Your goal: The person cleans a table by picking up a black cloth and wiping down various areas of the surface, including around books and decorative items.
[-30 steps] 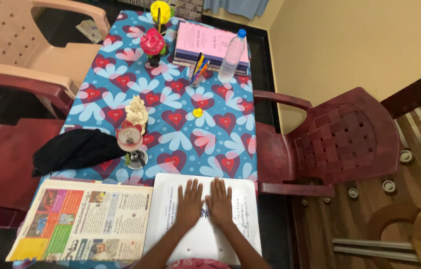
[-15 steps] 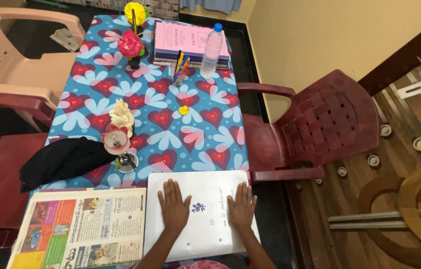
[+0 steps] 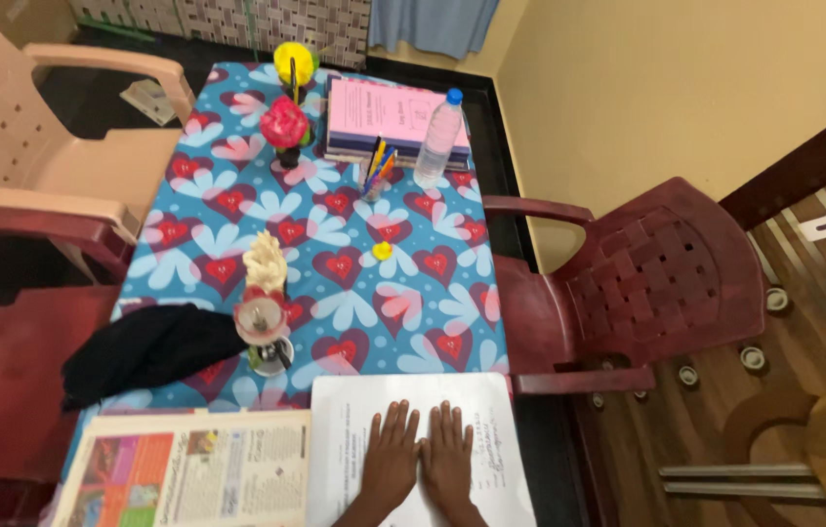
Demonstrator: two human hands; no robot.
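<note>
**Hands drawn together on the sheet**

Both hands are now lying side by side, thumbs nearly touching, where half a second ago they were spread toward the sheet's two sides. The left hand [image 3: 391,461] and right hand [image 3: 449,457] are pressing flat, fingers extended and pointing to 12 o'clock, palms open and gripping nothing.

They are resting on a white sheet [image 3: 491,429] at the table's near edge, at 6 o'clock in the view. Its long axis is running near to far, toward 12 o'clock, with its near end passing out of view.

Just beside the sheet at 9 o'clock, a newspaper [image 3: 188,473] is lying, its edge touching or overlapping the sheet's. At 11 o'clock from the hands, a glass [image 3: 265,337] and a black cloth [image 3: 144,351] are sitting near the sheet's far corner. The table [image 3: 354,283] is showing open patterned cover from the sheet's far edge toward 12 o'clock, up to a small yellow thing [image 3: 383,250]. At 3 o'clock, the sheet's edge is reaching the table's edge, with a maroon chair [image 3: 647,283] just beyond.
</note>
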